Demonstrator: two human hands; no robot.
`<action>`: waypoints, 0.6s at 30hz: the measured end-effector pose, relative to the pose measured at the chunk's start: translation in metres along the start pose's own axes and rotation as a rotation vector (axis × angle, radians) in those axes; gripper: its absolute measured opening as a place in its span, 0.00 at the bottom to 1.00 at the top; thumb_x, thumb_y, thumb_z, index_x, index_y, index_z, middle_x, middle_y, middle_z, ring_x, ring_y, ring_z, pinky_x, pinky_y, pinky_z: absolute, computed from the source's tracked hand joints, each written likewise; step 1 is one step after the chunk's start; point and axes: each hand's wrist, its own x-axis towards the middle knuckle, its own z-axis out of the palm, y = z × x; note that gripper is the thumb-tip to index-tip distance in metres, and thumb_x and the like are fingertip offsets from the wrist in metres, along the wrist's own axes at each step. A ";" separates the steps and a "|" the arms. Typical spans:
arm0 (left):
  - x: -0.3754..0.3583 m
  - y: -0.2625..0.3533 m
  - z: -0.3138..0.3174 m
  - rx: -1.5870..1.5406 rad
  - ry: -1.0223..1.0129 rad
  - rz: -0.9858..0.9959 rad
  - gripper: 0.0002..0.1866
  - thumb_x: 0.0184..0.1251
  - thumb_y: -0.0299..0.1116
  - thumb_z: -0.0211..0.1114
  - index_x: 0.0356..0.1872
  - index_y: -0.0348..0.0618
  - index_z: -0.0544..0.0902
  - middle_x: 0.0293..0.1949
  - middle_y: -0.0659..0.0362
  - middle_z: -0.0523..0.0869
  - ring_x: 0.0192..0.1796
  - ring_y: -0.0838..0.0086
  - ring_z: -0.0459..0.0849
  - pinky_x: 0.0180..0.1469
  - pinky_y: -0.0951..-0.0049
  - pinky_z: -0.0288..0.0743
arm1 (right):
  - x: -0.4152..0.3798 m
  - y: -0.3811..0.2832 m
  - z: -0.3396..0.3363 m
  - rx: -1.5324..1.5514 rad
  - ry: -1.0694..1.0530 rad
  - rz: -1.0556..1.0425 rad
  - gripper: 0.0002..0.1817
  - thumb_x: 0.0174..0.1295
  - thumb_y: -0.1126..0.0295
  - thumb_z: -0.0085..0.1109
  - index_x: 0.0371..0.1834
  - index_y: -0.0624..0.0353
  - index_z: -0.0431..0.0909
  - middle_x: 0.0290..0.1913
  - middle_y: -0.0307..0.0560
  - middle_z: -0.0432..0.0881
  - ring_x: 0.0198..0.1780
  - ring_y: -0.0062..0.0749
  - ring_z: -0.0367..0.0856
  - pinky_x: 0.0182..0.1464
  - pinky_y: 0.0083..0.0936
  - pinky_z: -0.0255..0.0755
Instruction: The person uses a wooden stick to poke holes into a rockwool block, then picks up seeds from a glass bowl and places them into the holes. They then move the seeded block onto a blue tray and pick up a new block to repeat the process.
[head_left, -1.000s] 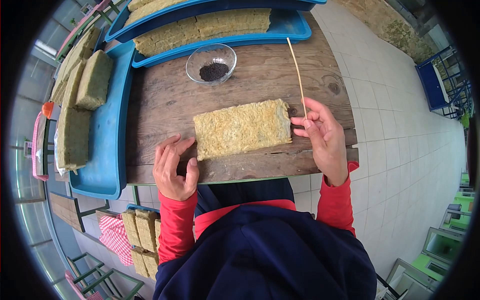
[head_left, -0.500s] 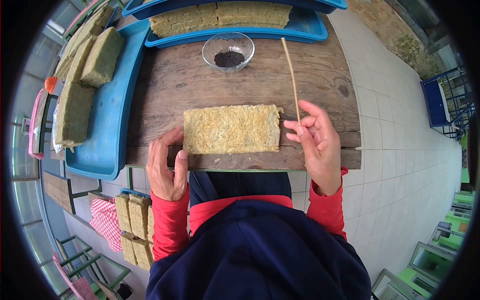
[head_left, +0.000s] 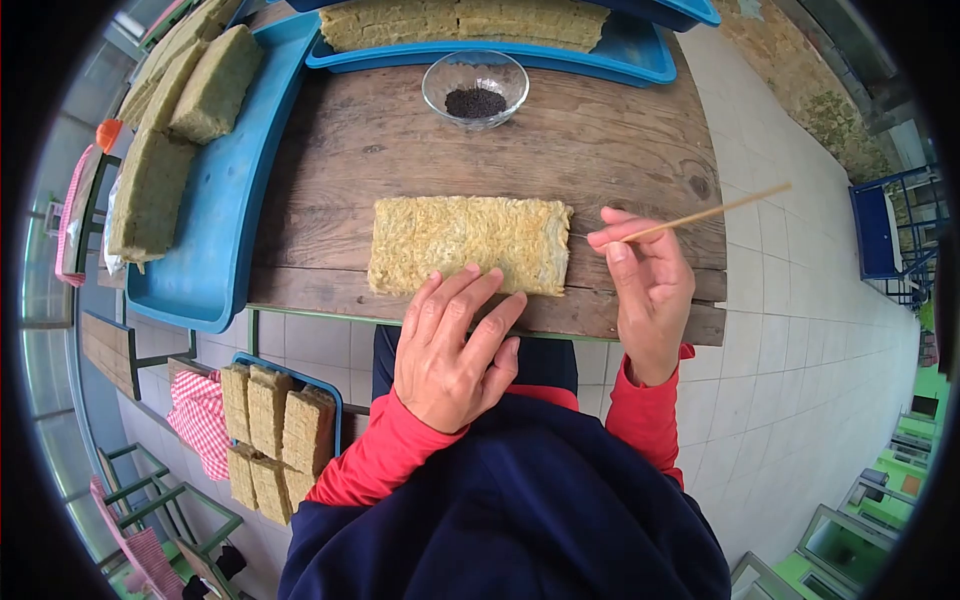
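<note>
A flat yellowish fibrous slab (head_left: 470, 238) lies on the wooden table (head_left: 400, 140) near its front edge. My left hand (head_left: 455, 350) rests with fingers spread on the slab's lower edge. To the right of the slab, my right hand (head_left: 648, 285) pinches a thin wooden stick (head_left: 715, 211) between thumb and fingers, and the stick points up to the right. Beyond the slab stands a glass bowl (head_left: 476, 88) holding small dark grains.
Blue trays (head_left: 215, 215) with thick fibrous blocks (head_left: 155, 195) stand at the left and along the back (head_left: 645, 62). Lower left, another tray of blocks (head_left: 307, 430) sits beside a red checked cloth (head_left: 198, 420). Tiled floor (head_left: 765, 330) lies to the right.
My left hand has moved right from the slab's left end onto its lower edge. The stick in my right hand has swung from nearly upright to slanting right. The view has shifted slightly.
</note>
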 end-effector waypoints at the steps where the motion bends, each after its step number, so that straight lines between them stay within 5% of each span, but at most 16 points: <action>1: 0.003 0.001 -0.001 0.011 0.002 -0.003 0.21 0.48 0.30 0.68 0.49 0.46 0.83 0.55 0.54 0.79 0.61 0.55 0.76 0.65 0.48 0.67 | -0.002 0.003 0.002 0.023 -0.001 -0.041 0.06 0.70 0.76 0.54 0.45 0.67 0.76 0.49 0.51 0.80 0.50 0.25 0.80 0.53 0.23 0.75; 10: 0.029 -0.002 -0.001 0.076 -0.142 0.038 0.22 0.57 0.45 0.68 0.51 0.48 0.80 0.54 0.56 0.77 0.61 0.61 0.74 0.68 0.53 0.62 | -0.007 0.019 -0.003 0.172 0.096 -0.054 0.08 0.71 0.71 0.56 0.45 0.66 0.76 0.47 0.48 0.79 0.49 0.24 0.78 0.52 0.23 0.74; 18: 0.034 0.002 0.001 0.114 -0.153 0.036 0.23 0.56 0.47 0.69 0.51 0.50 0.80 0.50 0.57 0.76 0.57 0.61 0.74 0.68 0.51 0.62 | -0.008 0.018 -0.003 0.193 0.094 -0.046 0.08 0.71 0.71 0.55 0.45 0.66 0.75 0.46 0.47 0.79 0.47 0.25 0.79 0.52 0.22 0.73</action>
